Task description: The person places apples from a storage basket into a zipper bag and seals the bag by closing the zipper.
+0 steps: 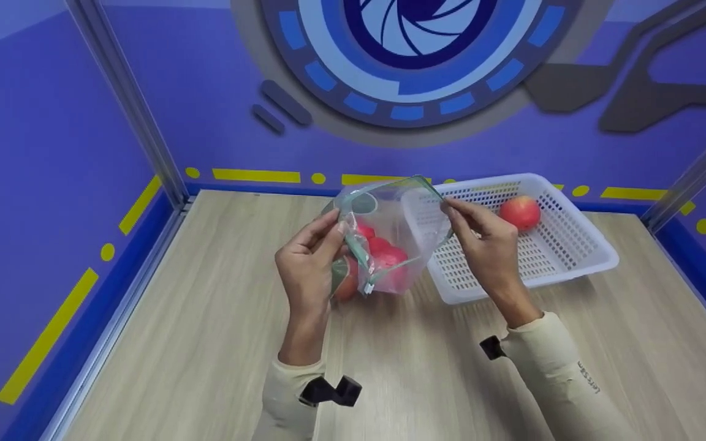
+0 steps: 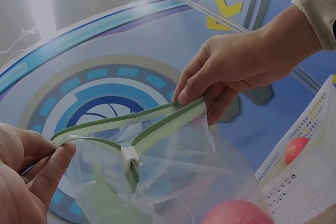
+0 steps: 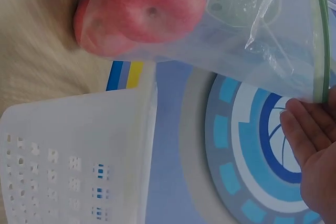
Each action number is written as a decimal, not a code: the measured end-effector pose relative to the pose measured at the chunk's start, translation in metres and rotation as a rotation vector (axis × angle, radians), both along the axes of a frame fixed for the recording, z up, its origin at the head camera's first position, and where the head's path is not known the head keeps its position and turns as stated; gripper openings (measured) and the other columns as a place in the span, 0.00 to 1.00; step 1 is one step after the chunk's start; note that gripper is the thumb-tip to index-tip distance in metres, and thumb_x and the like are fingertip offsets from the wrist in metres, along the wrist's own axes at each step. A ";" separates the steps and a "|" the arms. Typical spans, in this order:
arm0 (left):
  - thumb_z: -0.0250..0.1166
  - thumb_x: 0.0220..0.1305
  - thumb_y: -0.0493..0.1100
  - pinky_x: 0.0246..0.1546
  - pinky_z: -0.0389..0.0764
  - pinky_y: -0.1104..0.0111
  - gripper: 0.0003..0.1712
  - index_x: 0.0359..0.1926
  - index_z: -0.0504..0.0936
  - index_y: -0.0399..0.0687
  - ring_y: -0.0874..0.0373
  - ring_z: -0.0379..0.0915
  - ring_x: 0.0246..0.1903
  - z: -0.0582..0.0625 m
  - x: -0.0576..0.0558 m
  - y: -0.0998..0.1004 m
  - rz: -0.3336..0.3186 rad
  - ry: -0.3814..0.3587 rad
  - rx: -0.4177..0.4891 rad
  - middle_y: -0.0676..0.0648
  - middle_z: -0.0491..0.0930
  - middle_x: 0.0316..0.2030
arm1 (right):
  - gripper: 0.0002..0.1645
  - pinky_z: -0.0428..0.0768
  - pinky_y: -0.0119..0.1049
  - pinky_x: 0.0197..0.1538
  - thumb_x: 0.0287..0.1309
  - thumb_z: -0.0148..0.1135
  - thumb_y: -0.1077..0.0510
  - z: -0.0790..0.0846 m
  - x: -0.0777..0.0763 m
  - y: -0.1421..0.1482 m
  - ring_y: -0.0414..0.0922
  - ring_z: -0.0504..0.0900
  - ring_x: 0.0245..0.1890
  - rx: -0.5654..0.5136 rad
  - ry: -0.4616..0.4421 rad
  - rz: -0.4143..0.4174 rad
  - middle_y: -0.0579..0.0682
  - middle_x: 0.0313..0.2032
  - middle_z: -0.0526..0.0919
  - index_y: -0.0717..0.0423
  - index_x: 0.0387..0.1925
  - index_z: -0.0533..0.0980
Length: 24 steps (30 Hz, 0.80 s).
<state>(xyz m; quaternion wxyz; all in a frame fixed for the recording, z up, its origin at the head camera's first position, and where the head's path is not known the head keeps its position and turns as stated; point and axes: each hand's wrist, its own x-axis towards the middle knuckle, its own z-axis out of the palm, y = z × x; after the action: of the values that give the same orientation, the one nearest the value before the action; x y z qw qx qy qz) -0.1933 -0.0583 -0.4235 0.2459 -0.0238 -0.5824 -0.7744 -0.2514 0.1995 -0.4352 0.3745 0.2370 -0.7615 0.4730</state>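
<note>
A clear zip bag (image 1: pixel 417 245) with a green zip edge hangs between both hands, its mouth spread apart. My left hand (image 1: pixel 310 263) pinches one side of the rim between thumb and fingers. At the opposite corner, my right hand (image 1: pixel 489 248) pinches the rim; the left wrist view shows its thumb pressed on the green strip. A white slider (image 2: pixel 130 156) sits on the zip between the hands. Several red apples (image 3: pixel 152 9) lie low in the bag, seen through the plastic. Another red apple (image 1: pixel 520 213) rests in the white basket (image 1: pixel 598 260).
The perforated basket stands right of the bag, partly beneath my right hand, on a wood-grain table (image 1: pixel 206 306). A blue printed panel (image 1: pixel 206 92) rises behind the table, with metal posts (image 1: pixel 138 110) at its corners.
</note>
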 end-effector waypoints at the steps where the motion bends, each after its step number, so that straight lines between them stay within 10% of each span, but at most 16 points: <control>1: 0.72 0.69 0.32 0.43 0.90 0.62 0.15 0.55 0.89 0.36 0.50 0.86 0.41 -0.001 0.000 0.001 -0.001 -0.002 0.004 0.41 0.89 0.46 | 0.14 0.85 0.27 0.50 0.65 0.69 0.73 -0.001 0.000 0.001 0.35 0.88 0.45 -0.002 -0.004 0.008 0.54 0.46 0.91 0.65 0.51 0.87; 8: 0.73 0.68 0.32 0.44 0.90 0.60 0.15 0.55 0.89 0.35 0.48 0.86 0.41 -0.003 -0.002 0.004 -0.045 -0.006 0.042 0.39 0.88 0.45 | 0.15 0.84 0.29 0.54 0.68 0.66 0.72 -0.006 0.001 0.013 0.39 0.89 0.48 -0.061 -0.062 0.039 0.57 0.49 0.90 0.65 0.54 0.86; 18: 0.73 0.68 0.32 0.45 0.89 0.61 0.15 0.54 0.89 0.35 0.48 0.86 0.42 -0.004 -0.005 0.006 -0.073 -0.027 0.069 0.39 0.88 0.45 | 0.19 0.81 0.24 0.55 0.72 0.66 0.66 -0.024 -0.015 0.056 0.54 0.88 0.51 0.021 -0.229 -0.176 0.59 0.55 0.88 0.63 0.61 0.83; 24: 0.73 0.68 0.32 0.43 0.90 0.62 0.15 0.54 0.89 0.36 0.48 0.86 0.42 -0.005 -0.004 0.003 -0.069 -0.032 0.057 0.39 0.88 0.44 | 0.23 0.82 0.56 0.60 0.69 0.67 0.66 -0.043 -0.035 0.085 0.62 0.84 0.55 0.126 -0.307 -0.303 0.67 0.57 0.83 0.68 0.63 0.79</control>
<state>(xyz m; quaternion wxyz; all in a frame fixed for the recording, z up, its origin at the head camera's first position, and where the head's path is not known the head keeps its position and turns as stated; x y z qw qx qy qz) -0.1972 -0.0554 -0.4281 0.2102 -0.0247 -0.5627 -0.7991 -0.2867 0.2845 -0.4785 0.3053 0.0680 -0.8645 0.3936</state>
